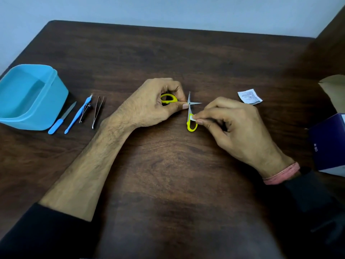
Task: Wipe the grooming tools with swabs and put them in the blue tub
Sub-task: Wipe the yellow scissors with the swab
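Scissors, yellow-handled, blades spread open, held by both hands.

Tub sits on the table at far left. Just right of the tub, a row of tools lies side by side: nail file nearest the tub, then cuticle pusher, nail clipper touching the pusher's right side, then tweezers. Scissors are at table centre, right of the tweezers, between both hands. Left hand is on the scissors' left side, right hand on their right, swab between its fingertips and the scissors. Sachet lies behind the right hand, further right. Box stands at the right edge, paper bag behind it.
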### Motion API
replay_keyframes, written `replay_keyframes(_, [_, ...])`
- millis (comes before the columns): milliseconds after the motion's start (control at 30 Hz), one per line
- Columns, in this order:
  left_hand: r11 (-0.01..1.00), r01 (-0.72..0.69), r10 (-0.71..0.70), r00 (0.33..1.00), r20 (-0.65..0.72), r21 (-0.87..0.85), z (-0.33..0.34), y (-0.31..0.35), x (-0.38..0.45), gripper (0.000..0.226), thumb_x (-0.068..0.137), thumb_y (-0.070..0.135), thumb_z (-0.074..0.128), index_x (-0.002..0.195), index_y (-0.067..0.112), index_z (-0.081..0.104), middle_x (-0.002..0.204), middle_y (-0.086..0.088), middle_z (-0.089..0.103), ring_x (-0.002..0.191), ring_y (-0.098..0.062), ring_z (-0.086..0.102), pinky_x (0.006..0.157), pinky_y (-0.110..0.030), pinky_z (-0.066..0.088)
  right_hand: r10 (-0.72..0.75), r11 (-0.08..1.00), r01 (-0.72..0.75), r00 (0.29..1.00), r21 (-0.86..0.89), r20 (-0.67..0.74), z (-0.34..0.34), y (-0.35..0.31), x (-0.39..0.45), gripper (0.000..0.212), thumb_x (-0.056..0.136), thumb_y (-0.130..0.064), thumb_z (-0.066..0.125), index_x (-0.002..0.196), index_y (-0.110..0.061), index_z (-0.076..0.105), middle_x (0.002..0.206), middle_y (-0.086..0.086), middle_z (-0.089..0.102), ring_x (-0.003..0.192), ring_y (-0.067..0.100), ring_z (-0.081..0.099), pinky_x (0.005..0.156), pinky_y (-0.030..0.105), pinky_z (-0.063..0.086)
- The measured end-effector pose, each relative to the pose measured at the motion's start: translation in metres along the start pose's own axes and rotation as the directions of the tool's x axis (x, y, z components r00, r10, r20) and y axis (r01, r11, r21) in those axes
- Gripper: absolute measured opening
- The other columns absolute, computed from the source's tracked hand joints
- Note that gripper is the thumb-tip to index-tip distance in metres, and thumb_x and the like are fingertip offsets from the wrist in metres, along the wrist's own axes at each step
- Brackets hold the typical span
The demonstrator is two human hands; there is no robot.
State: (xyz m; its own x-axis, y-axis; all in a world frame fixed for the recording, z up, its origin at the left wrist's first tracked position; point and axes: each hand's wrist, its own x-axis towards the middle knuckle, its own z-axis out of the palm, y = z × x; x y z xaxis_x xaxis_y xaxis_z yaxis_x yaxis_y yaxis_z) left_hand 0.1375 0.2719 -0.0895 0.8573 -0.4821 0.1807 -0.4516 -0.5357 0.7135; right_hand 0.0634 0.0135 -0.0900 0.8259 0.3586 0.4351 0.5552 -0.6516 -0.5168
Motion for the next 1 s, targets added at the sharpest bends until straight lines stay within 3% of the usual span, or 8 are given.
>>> replay_keyframes(100, [1.000,-0.007,0.007,1.000,-0.005,0.009,0.001,0.001,0.000,0.019,0.097,0.027,0.086,0.086,0.030,0.072,0.088,0.013,0.066,0.077,-0.007,0.063,0.075,-0.021,0.047,-0.032,0.999,0.032,0.999,-0.042,0.000,0.002,0.000,-0.001,0.013,0.107,-0.025,0.076,0.114,-0.023,0.086,0.104,-0.011,0.074,0.082,-0.015,0.051,0.077,0.021,0.044])
replay_keyframes(267, [0.999,0.002,-0.002,1.000,-0.014,0.043,-0.001,0.002,0.000,0.014,0.098,0.027,0.086,0.090,0.024,0.075,0.092,0.010,0.068,0.080,-0.010,0.065,0.075,-0.023,0.049,-0.011,0.998,0.012,1.000,-0.064,0.027,0.001,-0.005,-0.002,0.011,0.100,-0.026,0.078,0.106,-0.023,0.086,0.098,-0.009,0.073,0.071,0.004,0.052,0.067,0.033,0.053])
replay_keyframes(433, [0.999,0.012,-0.012,1.000,-0.005,0.048,-0.002,0.002,-0.001,0.012,0.098,0.025,0.086,0.092,0.019,0.077,0.091,0.013,0.067,0.078,-0.001,0.063,0.075,-0.014,0.045,0.024,0.998,-0.021,0.998,-0.052,0.055,0.001,-0.012,-0.005,0.013,0.095,-0.030,0.078,0.103,-0.026,0.087,0.098,-0.012,0.073,0.068,-0.007,0.048,0.066,0.024,0.046])
replay_keyframes(600, [0.999,0.013,-0.013,1.000,-0.013,0.046,-0.001,0.001,-0.001,0.012,0.098,0.026,0.086,0.092,0.021,0.077,0.093,0.012,0.069,0.080,-0.004,0.065,0.076,-0.017,0.048,0.051,0.997,-0.045,0.994,-0.065,0.097,0.001,-0.012,-0.007,0.025,0.096,-0.050,0.080,0.110,-0.031,0.084,0.103,-0.014,0.067,0.067,0.002,0.050,0.066,0.031,0.050])
replay_keyframes(733, [0.999,0.035,-0.035,0.999,-0.020,0.012,-0.001,0.002,-0.001,0.012,0.098,0.025,0.086,0.091,0.021,0.077,0.093,0.013,0.070,0.081,-0.002,0.066,0.077,-0.016,0.048,0.062,0.997,-0.060,0.996,-0.039,0.068,0.004,-0.012,-0.005,0.022,0.097,-0.048,0.083,0.108,-0.030,0.085,0.101,-0.014,0.067,0.071,-0.006,0.050,0.067,0.036,0.053])
replay_keyframes(867, [0.993,0.100,-0.101,0.995,-0.018,-0.062,0.001,0.003,0.000,0.014,0.100,0.027,0.084,0.089,0.028,0.075,0.089,0.020,0.072,0.077,0.001,0.061,0.073,-0.021,0.049,0.118,0.991,-0.117,0.993,-0.062,0.023,0.007,-0.015,-0.005,0.022,0.096,-0.051,0.084,0.101,-0.031,0.082,0.097,-0.015,0.065,0.076,-0.013,0.052,0.068,0.029,0.046])
replay_keyframes(1000, [0.983,0.134,-0.138,0.990,-0.022,-0.122,0.001,0.004,0.000,0.015,0.103,0.031,0.080,0.090,0.029,0.073,0.080,0.019,0.070,0.071,-0.001,0.057,0.069,-0.025,0.049,0.093,0.982,-0.083,0.994,-0.169,0.052,0.005,-0.017,-0.003,0.022,0.103,-0.051,0.072,0.105,-0.029,0.074,0.105,-0.013,0.061,0.086,-0.002,0.051,0.069,0.037,0.053])
